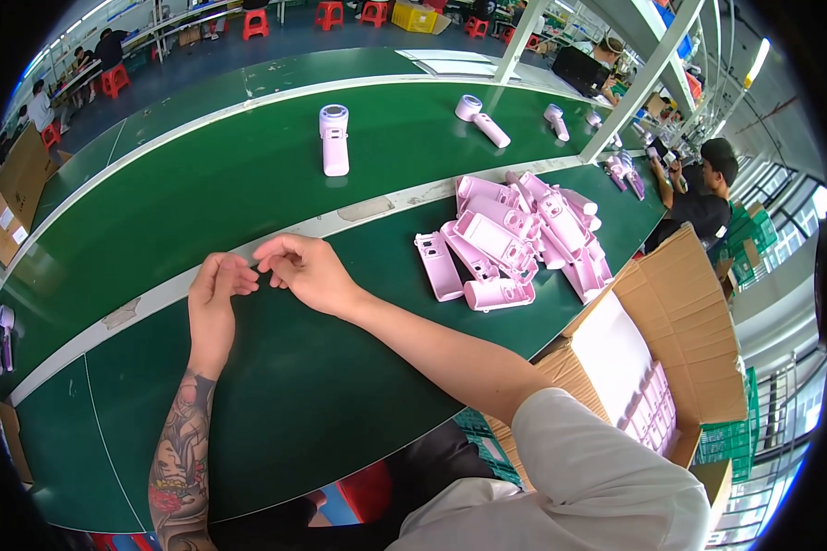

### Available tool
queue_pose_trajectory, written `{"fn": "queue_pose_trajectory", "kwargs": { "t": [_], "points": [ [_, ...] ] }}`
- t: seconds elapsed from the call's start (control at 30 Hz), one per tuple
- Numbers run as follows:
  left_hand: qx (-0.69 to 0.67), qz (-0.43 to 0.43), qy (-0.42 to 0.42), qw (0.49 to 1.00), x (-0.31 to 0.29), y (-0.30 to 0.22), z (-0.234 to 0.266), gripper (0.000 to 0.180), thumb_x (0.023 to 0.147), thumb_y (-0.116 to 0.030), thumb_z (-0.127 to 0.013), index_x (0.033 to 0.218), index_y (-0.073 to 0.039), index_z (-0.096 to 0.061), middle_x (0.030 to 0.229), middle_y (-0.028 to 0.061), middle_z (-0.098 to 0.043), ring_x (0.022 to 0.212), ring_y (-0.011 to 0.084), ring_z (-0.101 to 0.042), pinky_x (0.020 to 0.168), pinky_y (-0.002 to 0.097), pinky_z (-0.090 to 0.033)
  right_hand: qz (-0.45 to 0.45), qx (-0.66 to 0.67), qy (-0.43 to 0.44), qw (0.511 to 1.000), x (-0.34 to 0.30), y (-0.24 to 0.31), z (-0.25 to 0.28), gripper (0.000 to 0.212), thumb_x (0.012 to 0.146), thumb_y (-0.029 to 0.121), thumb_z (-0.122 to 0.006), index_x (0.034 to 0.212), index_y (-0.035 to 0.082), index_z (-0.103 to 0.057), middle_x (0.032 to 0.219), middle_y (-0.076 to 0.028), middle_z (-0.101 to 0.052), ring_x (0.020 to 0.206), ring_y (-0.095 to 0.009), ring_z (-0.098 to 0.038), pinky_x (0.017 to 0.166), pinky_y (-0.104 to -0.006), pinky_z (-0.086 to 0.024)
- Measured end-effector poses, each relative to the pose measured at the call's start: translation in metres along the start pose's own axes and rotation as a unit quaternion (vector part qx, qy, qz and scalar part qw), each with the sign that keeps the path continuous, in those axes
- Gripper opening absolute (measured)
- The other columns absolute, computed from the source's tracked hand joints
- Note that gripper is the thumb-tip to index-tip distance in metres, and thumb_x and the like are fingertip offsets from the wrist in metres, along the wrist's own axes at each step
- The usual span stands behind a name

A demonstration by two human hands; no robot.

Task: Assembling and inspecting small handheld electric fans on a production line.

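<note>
My left hand (213,298) hovers over the near edge of the green belt, its fingers loosely bent and nothing visible in them. Facing it, my right hand (314,275) has its thumb and fingers slightly apart, also without a visible object. The fingertips of both hands almost meet. To the right of my hands, a heap of pink plastic shell halves (496,241) lies on the green worktable (340,404). Beyond my hands, a pink handheld fan (335,151) with a round head rests on the green conveyor belt (202,174).
More pink fans (489,129) sit farther along the belt. An open cardboard box (698,321) at my right contains rows of pink parts (652,413). A pale metal rail (294,230) divides belt from table. At far right a co-worker (705,197) sits; a white post (648,83) rises nearby.
</note>
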State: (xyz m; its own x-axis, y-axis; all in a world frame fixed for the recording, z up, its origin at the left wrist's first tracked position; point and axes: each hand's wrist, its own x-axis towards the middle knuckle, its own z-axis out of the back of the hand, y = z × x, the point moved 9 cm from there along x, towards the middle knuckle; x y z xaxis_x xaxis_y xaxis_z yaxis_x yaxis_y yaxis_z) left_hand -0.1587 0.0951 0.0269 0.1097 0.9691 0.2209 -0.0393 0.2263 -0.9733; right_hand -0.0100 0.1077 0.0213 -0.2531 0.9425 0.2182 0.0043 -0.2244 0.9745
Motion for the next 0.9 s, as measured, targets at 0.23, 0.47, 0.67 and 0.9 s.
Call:
{"fn": "queue_pose_trajectory", "kwargs": {
  "t": [0.23, 0.47, 0.67, 0.9],
  "points": [
    [0.005, -0.004, 0.005, 1.000, 0.004, -0.002, -0.002, 0.027, 0.107, -0.024, -0.043, 0.102, -0.002, -0.059, 0.089, 0.0048, -0.064, 0.081, 0.0123, -0.060, 0.077, 0.0273, -0.049, 0.004, -0.008, -0.004, 1.000, 0.000, -0.001, 0.002, 0.019, 0.098, 0.001, -0.050, 0.108, -0.003, -0.065, 0.095, -0.009, -0.068, 0.073, -0.012, -0.063, 0.069, -0.0276, -0.054],
    [-0.029, 0.015, -0.025, 0.999, -0.003, -0.006, 0.010, 0.028, 0.106, -0.024, -0.044, 0.102, -0.002, -0.060, 0.091, 0.0071, -0.066, 0.081, 0.0143, -0.063, 0.077, 0.0275, -0.051, 0.010, -0.009, -0.012, 1.000, -0.002, 0.003, 0.000, 0.021, 0.096, -0.002, -0.048, 0.107, -0.004, -0.065, 0.091, -0.010, -0.068, 0.072, -0.013, -0.064, 0.069, -0.0282, -0.055],
    [-0.155, 0.201, 0.081, 0.964, -0.063, -0.027, -0.028, 0.036, 0.104, -0.032, -0.042, 0.113, -0.001, -0.059, 0.099, 0.0118, -0.069, 0.082, 0.0171, -0.066, 0.072, 0.0278, -0.053, 0.022, -0.089, -0.027, 0.995, -0.008, -0.004, 0.014, 0.025, 0.093, -0.007, -0.046, 0.104, 0.001, -0.066, 0.091, -0.010, -0.070, 0.076, -0.016, -0.069, 0.069, -0.0298, -0.057],
    [-0.276, 0.343, 0.306, 0.844, -0.225, -0.131, -0.053, 0.048, 0.108, -0.038, -0.034, 0.113, 0.003, -0.059, 0.094, 0.0104, -0.064, 0.070, 0.0115, -0.061, 0.055, 0.0216, -0.046, 0.067, -0.119, 0.056, 0.989, -0.010, 0.000, -0.004, 0.022, 0.096, -0.003, -0.050, 0.108, 0.002, -0.067, 0.098, -0.007, -0.070, 0.086, -0.012, -0.064, 0.078, -0.0257, -0.052]
  ]
}}
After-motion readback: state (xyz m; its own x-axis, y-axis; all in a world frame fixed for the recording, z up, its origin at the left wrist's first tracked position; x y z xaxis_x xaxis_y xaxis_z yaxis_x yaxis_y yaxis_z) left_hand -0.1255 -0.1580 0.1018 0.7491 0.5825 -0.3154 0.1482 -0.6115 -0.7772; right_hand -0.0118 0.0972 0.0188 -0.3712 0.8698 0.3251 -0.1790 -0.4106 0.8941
